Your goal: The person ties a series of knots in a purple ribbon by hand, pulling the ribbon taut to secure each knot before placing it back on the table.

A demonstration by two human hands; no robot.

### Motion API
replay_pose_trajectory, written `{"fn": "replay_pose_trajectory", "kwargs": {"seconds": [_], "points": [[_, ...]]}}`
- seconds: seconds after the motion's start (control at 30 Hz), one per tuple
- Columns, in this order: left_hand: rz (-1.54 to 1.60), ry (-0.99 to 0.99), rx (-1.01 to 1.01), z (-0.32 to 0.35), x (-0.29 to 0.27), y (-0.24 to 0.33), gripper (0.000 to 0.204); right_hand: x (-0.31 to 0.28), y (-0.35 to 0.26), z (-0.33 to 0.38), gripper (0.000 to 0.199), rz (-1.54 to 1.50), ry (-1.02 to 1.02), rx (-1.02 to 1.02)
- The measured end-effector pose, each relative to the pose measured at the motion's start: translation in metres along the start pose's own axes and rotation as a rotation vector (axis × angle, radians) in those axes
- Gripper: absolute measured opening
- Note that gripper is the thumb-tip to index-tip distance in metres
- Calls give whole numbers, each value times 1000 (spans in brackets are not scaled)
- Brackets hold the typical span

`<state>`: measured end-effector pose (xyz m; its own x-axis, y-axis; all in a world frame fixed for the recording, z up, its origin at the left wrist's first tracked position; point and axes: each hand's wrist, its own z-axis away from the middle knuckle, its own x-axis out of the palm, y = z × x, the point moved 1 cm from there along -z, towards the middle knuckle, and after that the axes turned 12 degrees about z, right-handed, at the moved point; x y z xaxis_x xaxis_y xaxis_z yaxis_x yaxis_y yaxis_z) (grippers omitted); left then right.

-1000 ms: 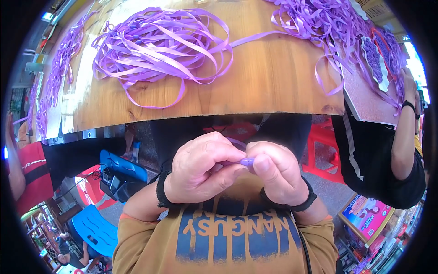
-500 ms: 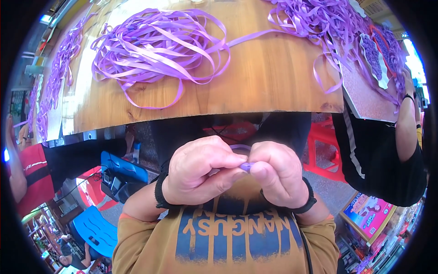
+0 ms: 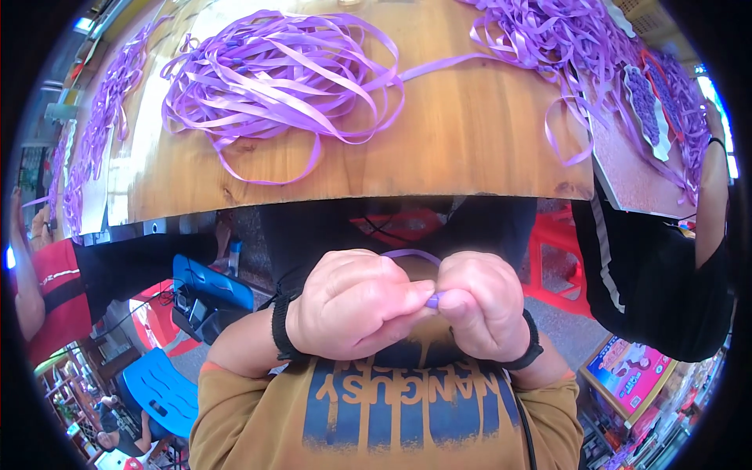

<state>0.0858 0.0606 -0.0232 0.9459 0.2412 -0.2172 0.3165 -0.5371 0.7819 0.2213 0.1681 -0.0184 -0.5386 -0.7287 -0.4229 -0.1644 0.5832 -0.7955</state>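
— What do the hands hold, below the counter's edge?

— The left hand [image 3: 356, 305] and the right hand [image 3: 482, 309] meet close in front of the chest, knuckles up, fingers curled tight. Between the touching fingertips a small purple piece [image 3: 432, 299] is pinched, and a thin loop of purple ribbon [image 3: 413, 254] arcs over the gap between the two hands.

— And on the counter?

— The wooden counter [image 3: 470, 133] lies well apart from the hands, above them in the view. A loose heap of purple ribbon [image 3: 274, 74] sits on its left half; a second tangle [image 3: 548, 35] spreads over the far right corner, one strand linking the two.

— Anyone else nearby?

— A person in black [image 3: 666, 274] stands at the right; a red sleeve [image 3: 59, 298] shows at the left.
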Motion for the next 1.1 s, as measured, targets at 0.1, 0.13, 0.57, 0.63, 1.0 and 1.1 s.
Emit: {"fn": "replay_pose_trajectory", "kwargs": {"seconds": [0.1, 0.13, 0.57, 0.63, 1.0, 1.1], "points": [[-65, -68, 122, -3, -3, 0, 31, -1, -1, 0, 16, -3, -1, -1], [-66, -66, 120, -2, -4, -2, 31, -2, -2, -1, 16, -14, -23, 2], [-140, -90, 142, -10, -4, -26, 24, 1, 11, 5, 34, -264, -91, 366], [-57, -63, 66, -11, -2, -26, 23, 2, 10, 6, 37, -427, -98, 502], [333, -16, -352, -5, -14, -19, 22, -6, 8, 3, 36, -438, -250, 509], [300, 9, -309, -4, -12, -18, 22, -3, 6, 2, 34, -377, -252, 488]]}}
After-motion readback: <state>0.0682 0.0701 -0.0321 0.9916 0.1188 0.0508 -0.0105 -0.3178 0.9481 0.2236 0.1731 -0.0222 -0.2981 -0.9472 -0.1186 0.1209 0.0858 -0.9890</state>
